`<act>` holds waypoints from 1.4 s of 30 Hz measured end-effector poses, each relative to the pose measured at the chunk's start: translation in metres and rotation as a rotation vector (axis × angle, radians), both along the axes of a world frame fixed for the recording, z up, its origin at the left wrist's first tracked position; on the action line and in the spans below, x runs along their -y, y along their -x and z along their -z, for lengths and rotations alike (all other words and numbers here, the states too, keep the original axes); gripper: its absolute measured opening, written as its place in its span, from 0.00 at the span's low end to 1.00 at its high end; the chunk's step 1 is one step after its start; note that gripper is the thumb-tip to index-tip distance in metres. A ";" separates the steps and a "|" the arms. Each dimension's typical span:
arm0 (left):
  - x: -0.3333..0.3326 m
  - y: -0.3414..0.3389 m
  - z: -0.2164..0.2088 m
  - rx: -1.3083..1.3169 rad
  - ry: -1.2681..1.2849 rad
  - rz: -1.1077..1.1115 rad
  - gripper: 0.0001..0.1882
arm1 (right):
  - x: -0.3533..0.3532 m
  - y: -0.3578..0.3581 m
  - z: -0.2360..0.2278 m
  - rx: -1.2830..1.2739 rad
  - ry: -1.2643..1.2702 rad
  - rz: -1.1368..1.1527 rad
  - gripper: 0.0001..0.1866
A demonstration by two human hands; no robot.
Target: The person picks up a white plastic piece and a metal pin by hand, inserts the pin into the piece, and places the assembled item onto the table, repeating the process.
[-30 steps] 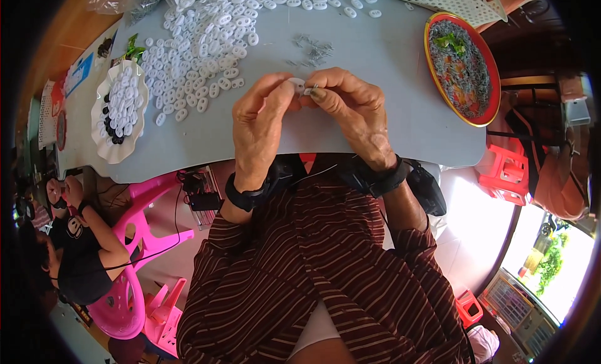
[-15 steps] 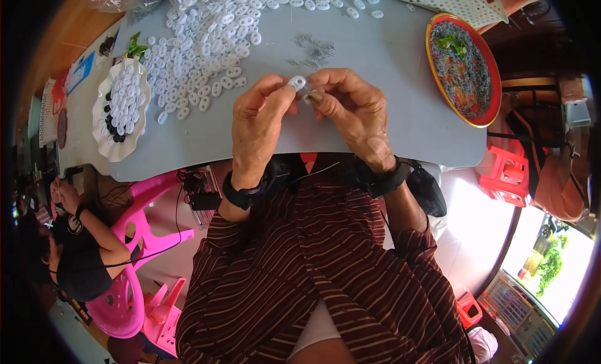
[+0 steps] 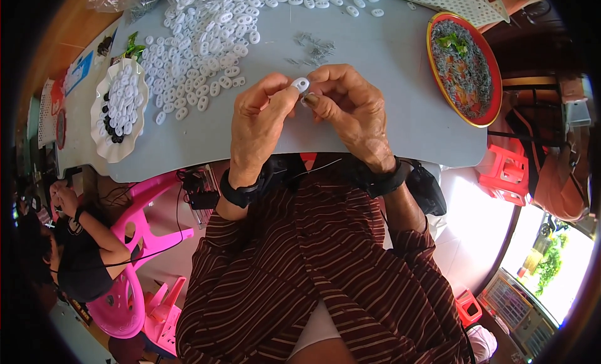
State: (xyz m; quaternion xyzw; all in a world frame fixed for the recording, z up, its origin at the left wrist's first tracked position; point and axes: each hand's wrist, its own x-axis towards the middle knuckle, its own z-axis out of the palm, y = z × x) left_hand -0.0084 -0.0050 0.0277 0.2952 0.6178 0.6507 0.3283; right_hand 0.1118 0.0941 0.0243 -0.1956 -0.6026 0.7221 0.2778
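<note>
My left hand (image 3: 260, 123) pinches a small white oval plastic piece with two holes (image 3: 301, 84) between thumb and fingertips, above the near middle of the grey table (image 3: 375, 44). Right beside it, my right hand (image 3: 354, 110) is closed, thumb against fingers, with its tips up to the piece. Whatever those tips hold is too small and covered to name. Beyond my hands lies a loose cluster of thin grey metal pins (image 3: 314, 49). A wide pile of similar white oval pieces (image 3: 210, 54) spreads over the table's far left.
At left stands a white wavy-edged dish (image 3: 113, 153) of white and black pieces. A red gold-rimmed tray (image 3: 487, 118) at right holds many grey pins. A perforated cream basket (image 3: 463, 4) sits at far right. Another person (image 3: 94, 251) is beside a pink chair (image 3: 147, 232) at left.
Both hands stay together at nearly the same place. The white oval piece has shifted slightly to the right and down, and the right fingertips have moved a little.
</note>
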 end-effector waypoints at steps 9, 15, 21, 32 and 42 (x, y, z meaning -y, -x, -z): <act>0.002 0.003 0.000 -0.085 0.046 0.090 0.07 | 0.002 -0.001 -0.002 -0.001 -0.005 -0.016 0.12; 0.002 0.004 -0.007 -0.256 0.067 0.131 0.09 | 0.000 -0.001 0.000 -0.004 -0.051 -0.027 0.12; 0.001 0.001 -0.005 -0.252 0.050 0.098 0.11 | 0.004 0.002 -0.004 -0.010 -0.027 -0.014 0.12; 0.003 0.005 -0.002 -0.253 0.068 0.143 0.12 | 0.003 0.003 0.012 0.041 -0.250 -0.007 0.18; 0.005 0.012 0.001 -0.375 0.036 0.220 0.08 | 0.006 0.000 -0.002 0.133 -0.471 0.030 0.14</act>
